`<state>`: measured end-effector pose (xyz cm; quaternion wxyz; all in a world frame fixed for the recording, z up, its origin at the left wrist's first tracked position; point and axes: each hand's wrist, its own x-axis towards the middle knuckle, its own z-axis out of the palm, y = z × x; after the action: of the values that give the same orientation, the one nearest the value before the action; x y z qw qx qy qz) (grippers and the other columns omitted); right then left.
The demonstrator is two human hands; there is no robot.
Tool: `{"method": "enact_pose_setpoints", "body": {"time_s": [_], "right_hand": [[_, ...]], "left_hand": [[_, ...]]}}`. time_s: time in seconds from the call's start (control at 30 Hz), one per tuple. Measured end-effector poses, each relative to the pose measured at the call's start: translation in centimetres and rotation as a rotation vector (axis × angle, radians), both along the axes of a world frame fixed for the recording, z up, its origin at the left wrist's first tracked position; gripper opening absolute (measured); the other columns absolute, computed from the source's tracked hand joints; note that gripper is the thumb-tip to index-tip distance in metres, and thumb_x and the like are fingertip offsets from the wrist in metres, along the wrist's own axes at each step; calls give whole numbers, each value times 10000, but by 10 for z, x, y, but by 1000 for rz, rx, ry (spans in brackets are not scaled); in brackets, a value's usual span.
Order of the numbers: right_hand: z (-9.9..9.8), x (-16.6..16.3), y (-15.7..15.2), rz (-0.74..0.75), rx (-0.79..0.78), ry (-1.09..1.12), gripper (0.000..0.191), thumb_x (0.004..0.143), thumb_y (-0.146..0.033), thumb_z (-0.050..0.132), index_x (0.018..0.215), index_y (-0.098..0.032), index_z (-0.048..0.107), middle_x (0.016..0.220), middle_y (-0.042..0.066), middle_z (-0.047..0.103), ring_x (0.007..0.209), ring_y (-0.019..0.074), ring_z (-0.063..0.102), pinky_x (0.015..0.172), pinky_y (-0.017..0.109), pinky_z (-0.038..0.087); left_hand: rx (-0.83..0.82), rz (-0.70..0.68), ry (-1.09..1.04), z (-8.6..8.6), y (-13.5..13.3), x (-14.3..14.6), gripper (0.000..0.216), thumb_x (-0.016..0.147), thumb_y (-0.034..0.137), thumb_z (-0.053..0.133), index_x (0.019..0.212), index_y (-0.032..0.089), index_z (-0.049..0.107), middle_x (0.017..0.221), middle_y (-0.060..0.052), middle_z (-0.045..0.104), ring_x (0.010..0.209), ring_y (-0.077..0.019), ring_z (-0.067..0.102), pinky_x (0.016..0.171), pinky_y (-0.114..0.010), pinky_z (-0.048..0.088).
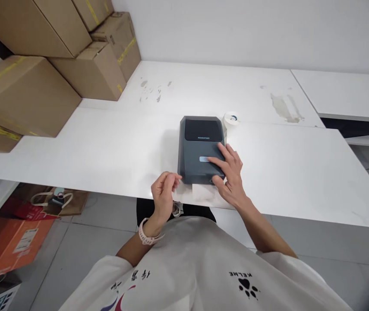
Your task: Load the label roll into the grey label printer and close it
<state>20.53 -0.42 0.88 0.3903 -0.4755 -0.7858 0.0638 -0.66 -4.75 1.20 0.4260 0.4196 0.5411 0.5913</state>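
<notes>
A dark grey label printer [190,162] lies on the white table in front of me, a glossy black panel at its far end. My right hand [231,172] rests over its right side with fingers spread, the index fingertip on the light button [203,159]. Beside the near left corner of the printer is my left hand [165,192], its fingers curled in and the tips close to the casing. I see nothing between those fingers. A pale sheet of paper [203,193] sticks out from the printer's near edge. Behind its far right corner stands a white label roll [231,119].
Cardboard boxes [25,86] are stacked on the left of the white table [122,151]. Below, an orange box [16,246] and a paper bag [77,203] sit on the floor. A white wall [236,34] closes off the back.
</notes>
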Motion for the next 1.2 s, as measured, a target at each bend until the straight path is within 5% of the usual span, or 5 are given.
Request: {"method": "enact_pose_setpoints", "body": {"time_s": [0.27, 0.5, 0.7, 0.97, 1.2], "right_hand": [[-6, -8, 12, -51, 57, 252, 816, 1009, -715, 149, 1680, -287, -29, 1752, 121, 161, 1616, 371, 211, 1234, 625, 365], [72, -10, 134, -40, 218, 312, 715, 1030, -691, 157, 1651, -423, -74, 1741, 29, 154, 1617, 346, 218, 1282, 623, 271], [84, 6, 222, -5, 194, 238, 765, 1009, -731, 201, 1652, -424, -76, 1733, 23, 205, 1621, 299, 217, 1259, 586, 327], [68, -13, 133, 64, 62, -178, 439, 1050, -283, 343, 1336, -218, 669, 1253, 125, 744, 1186, 314, 685, 1040, 507, 513], [62, -43, 126, 366, -467, -890, 399, 1026, -252, 396, 1230, -122, 713, 1106, 192, 786, 1066, 334, 728, 1049, 509, 447]], "left_hand": [[33, -18, 81, 1, 48, -11, 386, 988, 485, 499, 1253, 261, 670, 1337, -96, 694, 1275, -260, 618, 1005, -419, 538], [-107, -259, 301, 5, 111, -3, 636, 868, 397, 657, 1468, 269, 492, 1570, -121, 516, 1416, -340, 503, 1080, -485, 488], [-134, -251, 417, 7, 120, 5, 729, 834, 367, 680, 1508, 267, 424, 1553, -135, 530, 1369, -353, 540, 1044, -501, 498], [-186, -216, 526, 6, 119, 6, 737, 850, 307, 609, 1551, 249, 388, 1498, -115, 602, 1216, -318, 652, 1034, -475, 508], [-180, -210, 608, 9, 120, 7, 856, 797, 141, 510, 1618, 262, 300, 1391, -89, 688, 1082, -298, 696, 1042, -500, 484]]}}
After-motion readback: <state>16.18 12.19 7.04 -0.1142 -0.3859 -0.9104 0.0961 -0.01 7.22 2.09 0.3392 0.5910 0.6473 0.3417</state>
